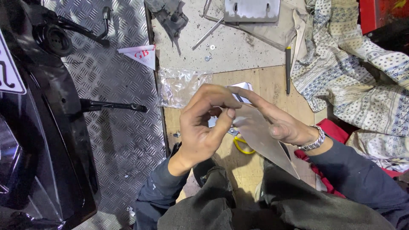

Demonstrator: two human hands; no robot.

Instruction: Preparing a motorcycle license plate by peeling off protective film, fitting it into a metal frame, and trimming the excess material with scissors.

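A grey pointed sheet (264, 140) is held between two hands above a wooden floor (264, 83)

The sheet is pinched at its upper edge by the thumb and forefinger of the left hand (202, 127), while it is supported from behind by the right hand (277, 121), whose fingers are stretched out flat along it; the long point of the sheet is directed down towards the lap. An empty clear plastic bag (181, 85) is seen crumpled on the floor just beyond the hands. A small white triangular label with red letters (140, 54) is laid on the ridged metal plate (115, 127) to the left. A white sign (9, 72) is cut off at the left edge. A small shiny object behind the fingers is mostly hidden and cannot be made out, and a yellow item (243, 145) below the sheet is largely covered
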